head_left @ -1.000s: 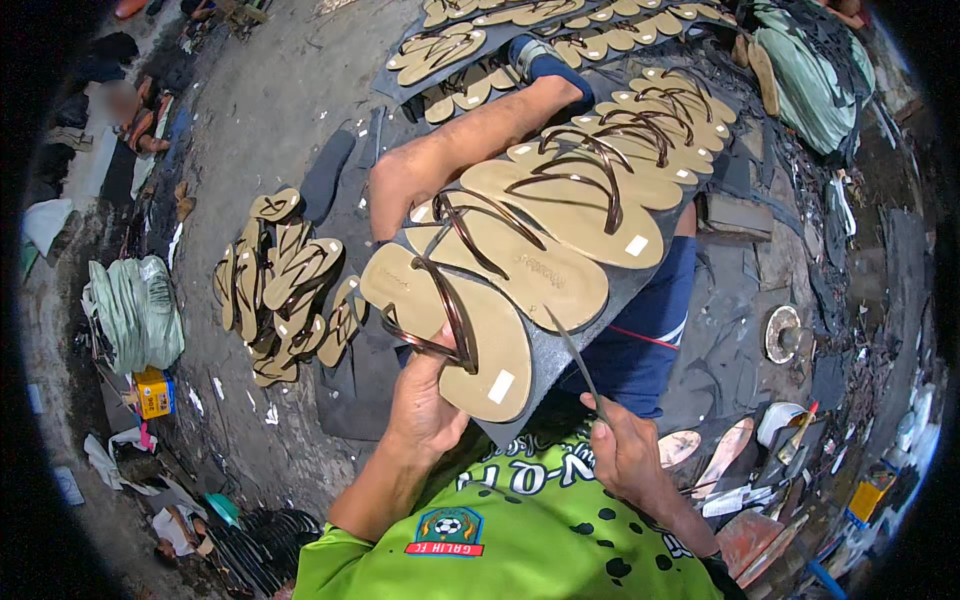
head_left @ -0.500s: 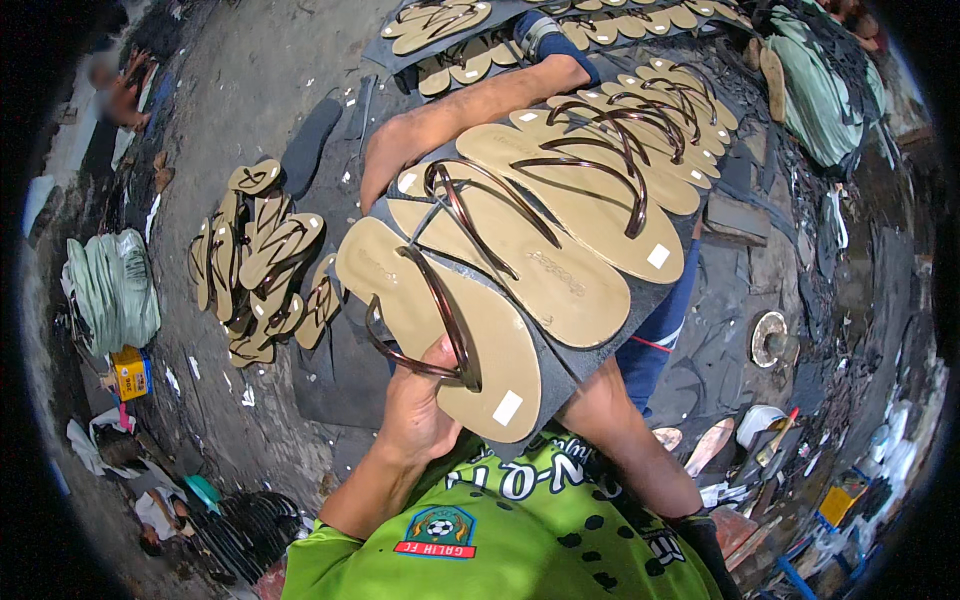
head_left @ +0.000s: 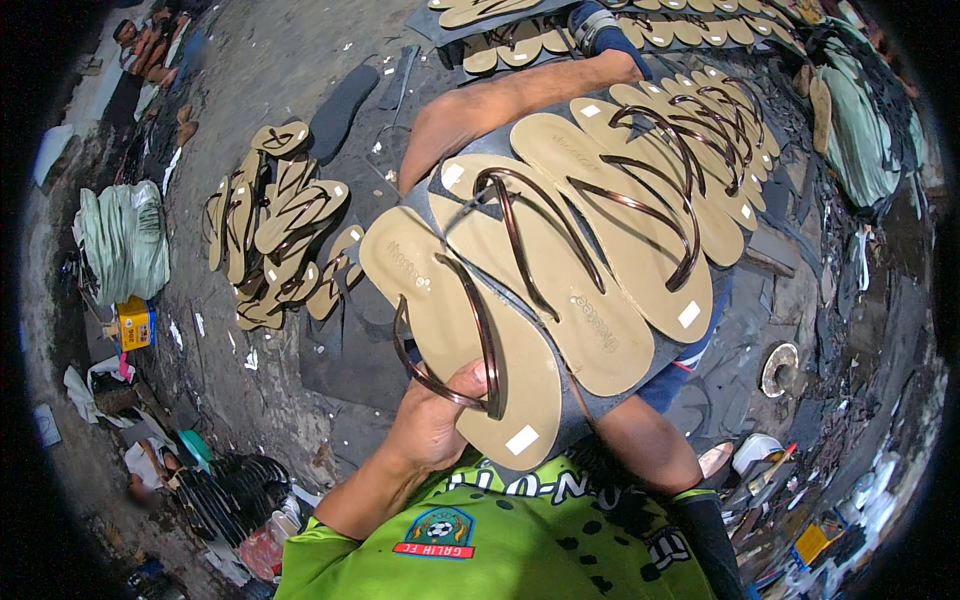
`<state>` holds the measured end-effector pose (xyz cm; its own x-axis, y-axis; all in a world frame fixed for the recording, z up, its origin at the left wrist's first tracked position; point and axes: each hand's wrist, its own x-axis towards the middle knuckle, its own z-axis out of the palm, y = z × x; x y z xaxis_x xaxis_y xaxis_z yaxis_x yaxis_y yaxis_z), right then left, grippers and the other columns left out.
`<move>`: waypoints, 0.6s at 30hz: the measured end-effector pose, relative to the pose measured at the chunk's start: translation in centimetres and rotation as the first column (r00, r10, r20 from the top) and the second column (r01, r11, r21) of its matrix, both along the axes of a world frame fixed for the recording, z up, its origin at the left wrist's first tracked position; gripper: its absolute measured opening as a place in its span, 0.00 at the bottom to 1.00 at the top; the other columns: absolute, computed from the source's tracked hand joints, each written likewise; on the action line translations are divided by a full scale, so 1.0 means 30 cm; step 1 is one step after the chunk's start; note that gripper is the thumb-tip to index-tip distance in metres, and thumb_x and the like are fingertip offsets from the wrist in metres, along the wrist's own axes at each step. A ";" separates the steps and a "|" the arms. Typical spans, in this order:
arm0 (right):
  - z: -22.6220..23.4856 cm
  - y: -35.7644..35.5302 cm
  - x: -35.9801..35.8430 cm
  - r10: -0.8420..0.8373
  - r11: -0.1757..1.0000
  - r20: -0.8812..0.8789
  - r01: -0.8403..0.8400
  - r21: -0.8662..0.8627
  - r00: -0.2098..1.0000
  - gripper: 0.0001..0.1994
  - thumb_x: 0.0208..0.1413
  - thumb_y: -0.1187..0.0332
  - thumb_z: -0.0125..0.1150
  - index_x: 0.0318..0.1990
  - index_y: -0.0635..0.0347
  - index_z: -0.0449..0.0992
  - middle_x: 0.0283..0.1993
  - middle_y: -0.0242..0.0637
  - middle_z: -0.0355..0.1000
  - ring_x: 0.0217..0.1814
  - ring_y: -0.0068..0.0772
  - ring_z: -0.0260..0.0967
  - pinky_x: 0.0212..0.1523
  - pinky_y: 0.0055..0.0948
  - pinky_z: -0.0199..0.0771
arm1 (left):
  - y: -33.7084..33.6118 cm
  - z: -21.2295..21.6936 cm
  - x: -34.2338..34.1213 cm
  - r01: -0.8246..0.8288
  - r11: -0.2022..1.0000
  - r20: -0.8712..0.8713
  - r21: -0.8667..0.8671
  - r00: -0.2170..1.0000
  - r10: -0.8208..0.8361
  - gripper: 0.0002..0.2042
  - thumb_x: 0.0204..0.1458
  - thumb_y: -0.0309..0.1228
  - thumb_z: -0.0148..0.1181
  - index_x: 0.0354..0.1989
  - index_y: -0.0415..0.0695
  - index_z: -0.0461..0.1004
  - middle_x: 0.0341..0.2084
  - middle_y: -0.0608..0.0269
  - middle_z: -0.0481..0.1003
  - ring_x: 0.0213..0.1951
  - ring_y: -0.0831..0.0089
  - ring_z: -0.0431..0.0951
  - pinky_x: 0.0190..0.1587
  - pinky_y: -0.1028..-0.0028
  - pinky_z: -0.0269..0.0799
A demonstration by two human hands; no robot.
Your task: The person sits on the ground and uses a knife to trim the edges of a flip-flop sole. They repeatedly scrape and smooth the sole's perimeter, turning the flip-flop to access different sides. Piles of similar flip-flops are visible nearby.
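Left hand [head_left: 435, 425] grips the near sandal [head_left: 455, 325] at its edge, on the near end of the grey sheet [head_left: 571, 425]; right hand is hidden beneath (grip cannot be told). Judged partway: loose sandals [head_left: 300, 215] pile at left, the far-right-running row [head_left: 650, 295] apparently awaits separating.

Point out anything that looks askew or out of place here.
The sandal pile at left looks askew: heaped at mixed angles, unlike the orderly sandal row in front. White scraps near the pile litter the floor like stray waste.
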<state>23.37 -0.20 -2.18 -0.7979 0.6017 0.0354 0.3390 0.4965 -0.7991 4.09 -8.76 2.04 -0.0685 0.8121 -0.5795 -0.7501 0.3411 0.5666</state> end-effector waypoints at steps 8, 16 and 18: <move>0.037 0.067 -0.214 -0.144 0.989 -0.048 0.141 -0.049 0.988 0.15 0.60 0.58 0.50 0.39 0.63 0.72 0.32 0.54 0.68 0.36 0.50 0.69 0.41 0.42 0.67 | -0.030 0.047 0.025 0.007 0.996 -0.054 -0.090 0.998 -0.012 0.20 0.53 0.30 0.60 0.52 0.36 0.68 0.42 0.60 0.75 0.42 0.73 0.76 0.46 0.71 0.72; 0.084 0.068 -0.295 -0.117 0.787 -0.364 -0.137 -0.601 0.924 0.21 0.65 0.54 0.43 0.42 0.66 0.71 0.29 0.33 0.69 0.32 0.22 0.66 0.36 0.30 0.68 | -0.188 -0.029 -0.074 0.110 0.992 -0.380 0.058 0.921 -0.080 0.28 0.47 0.35 0.67 0.54 0.38 0.64 0.40 0.64 0.73 0.41 0.76 0.74 0.45 0.72 0.72; 0.168 0.006 -0.173 -0.141 0.690 -0.368 -0.176 -0.703 0.919 0.21 0.61 0.58 0.55 0.52 0.68 0.68 0.39 0.36 0.72 0.42 0.18 0.65 0.44 0.25 0.69 | -0.161 -0.004 -0.097 0.244 0.970 -0.614 -0.004 0.765 -0.195 0.25 0.48 0.34 0.61 0.55 0.38 0.64 0.43 0.58 0.72 0.42 0.69 0.74 0.43 0.69 0.72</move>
